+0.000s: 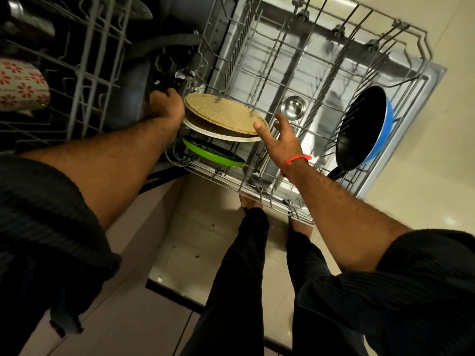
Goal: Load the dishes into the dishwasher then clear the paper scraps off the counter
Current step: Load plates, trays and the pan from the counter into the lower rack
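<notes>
Steel-wire lower rack (257, 173) already holds a green plate (213, 153), a speckled plate (226, 114) over a white one at its left edge, a steel bowl (292, 107) mid-rack and a blue frying pan (365, 129) at its right. Our right hand (279, 140) hovers spread beside the plates; our left hand (165, 104) reaches past the rack's corner, its grip hidden. We judge loading well advanced; paper scraps remain, counter unseen.

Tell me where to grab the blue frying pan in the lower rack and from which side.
Take the frying pan by its black handle, coming from the near edge of the rack. The pan stands on edge between the tines, and the handle pokes out toward you, clear of other dishes.
</notes>
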Motion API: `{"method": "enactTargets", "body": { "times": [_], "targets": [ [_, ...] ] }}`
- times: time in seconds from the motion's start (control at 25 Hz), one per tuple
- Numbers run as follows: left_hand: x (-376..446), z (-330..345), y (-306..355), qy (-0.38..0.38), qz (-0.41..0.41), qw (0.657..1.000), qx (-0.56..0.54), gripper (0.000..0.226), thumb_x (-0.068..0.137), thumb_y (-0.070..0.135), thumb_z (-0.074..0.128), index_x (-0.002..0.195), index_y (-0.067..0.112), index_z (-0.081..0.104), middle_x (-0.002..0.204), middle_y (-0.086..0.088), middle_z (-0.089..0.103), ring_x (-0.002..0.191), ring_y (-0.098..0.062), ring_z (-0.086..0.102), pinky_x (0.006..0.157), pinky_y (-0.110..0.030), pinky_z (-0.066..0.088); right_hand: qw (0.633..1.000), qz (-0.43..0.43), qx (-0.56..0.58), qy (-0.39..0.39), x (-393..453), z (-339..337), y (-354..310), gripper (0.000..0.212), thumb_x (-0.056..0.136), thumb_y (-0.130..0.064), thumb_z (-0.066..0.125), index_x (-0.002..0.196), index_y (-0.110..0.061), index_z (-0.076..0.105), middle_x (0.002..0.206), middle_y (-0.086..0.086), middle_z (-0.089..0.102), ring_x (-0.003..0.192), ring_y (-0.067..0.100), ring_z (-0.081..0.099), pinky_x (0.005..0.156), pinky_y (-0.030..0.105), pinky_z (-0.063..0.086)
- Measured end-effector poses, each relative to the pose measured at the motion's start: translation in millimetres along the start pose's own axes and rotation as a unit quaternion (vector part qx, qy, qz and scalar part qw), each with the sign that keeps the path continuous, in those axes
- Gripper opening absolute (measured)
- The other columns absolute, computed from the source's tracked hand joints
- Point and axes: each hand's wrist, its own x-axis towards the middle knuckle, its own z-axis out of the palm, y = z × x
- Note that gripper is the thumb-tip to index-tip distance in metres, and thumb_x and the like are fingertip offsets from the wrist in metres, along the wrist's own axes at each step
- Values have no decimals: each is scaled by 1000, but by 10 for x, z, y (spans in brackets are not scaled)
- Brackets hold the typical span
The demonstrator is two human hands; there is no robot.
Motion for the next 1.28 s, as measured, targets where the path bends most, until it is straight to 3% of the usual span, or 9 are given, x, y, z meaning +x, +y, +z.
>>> {"method": "enactTargets", "body": {
  "times": [0.16, 0.32, 0.48, 0.52, 0.6, 0.76, 0.96, 1.12, 1.28],
  "targets": [
    [-576, -293, -168, 37, 67, 994, -75, 31, 101, 38, 45, 119, 22, 63, 116, -6, 67, 102, -25, 63, 75, -31, 43, 999, -35, -28, 22, -305, -118, -134, 64, 95, -48, 56, 149, -21, 36, 149, 5, 46, 130, 20, 49, 107, 37, 43],
    [-1498, -771, -524, 7, 122, 986, -116, 29, 102, 44, 43, 126, 31, 55, 121, -5, 64, 102, -26, 63, 74, -34, 47, 992, -97, -73, -40, -989, -214, -473, 48, 98, -35, 56, 141, -16, 47, 136, 1, 57, 102, 8, 59, 75, 5, 45],
    [-2413, -1535, -974, 33, 163, 973, -159, 31, 101, 40, 46, 131, 32, 53, 123, -3, 64, 108, -25, 62, 84, -37, 51, 955, -197, -177, -130, -1853, -189, -926, 30, 97, -29, 58, 124, -17, 63, 113, -1, 69, 101, 14, 63, 91, 27, 51],
    [-2609, -1745, -1120, 52, 164, 971, -167, 32, 101, 39, 46, 131, 31, 54, 123, -1, 63, 109, -25, 62, 85, -39, 52, 945, -221, -189, -150, -2082, -162, -1051, 29, 97, -28, 59, 123, -17, 65, 112, -1, 70, 101, 12, 63, 93, 26, 50],
    [-2966, -2165, -1423, 102, 141, 968, -183, 31, 101, 36, 48, 131, 32, 55, 123, 4, 60, 106, -21, 61, 84, -44, 54, 923, -269, -208, -180, -2555, -44, -1314, 27, 96, -28, 59, 122, -19, 66, 107, 0, 72, 96, 9, 64, 87, 15, 48],
    [-3496, -2876, -2103, 213, 129, 934, -255, 30, 102, 30, 52, 131, 29, 57, 117, 8, 59, 95, -17, 62, 80, -40, 54, 863, -378, -218, -252, -3396, 437, -1673, 24, 95, -28, 58, 115, -21, 70, 88, 2, 73, 78, 11, 66, 71, 22, 49],
    [-3939, -3567, -3365, 348, 52, 877, -327, 28, 102, 25, 54, 129, 26, 59, 110, 6, 62, 88, -14, 63, 77, -39, 56, 784, -448, -217, -371, -4551, 1376, -1903, 22, 95, -21, 55, 111, -19, 69, 91, -4, 74, 78, -3, 66, 79, 17, 52],
    [-4360, -3860, -4532, 429, -26, 825, -365, 27, 102, 20, 55, 128, 22, 61, 103, 4, 63, 83, -11, 60, 76, -33, 54, 749, -468, -208, -420, -5476, 2299, -1810, 20, 94, -24, 55, 107, -33, 68, 88, -9, 74, 75, 16, 69, 79, 37, 57],
    [-4905, -3931, -5739, 495, -115, 775, -376, 28, 101, 17, 56, 127, 22, 62, 105, 3, 63, 84, -7, 58, 76, -19, 49, 700, -452, -219, -508, -6359, 3210, -1449, 20, 94, -22, 56, 109, -30, 66, 91, -3, 74, 81, 26, 69, 83, 40, 58]
  ]
}}
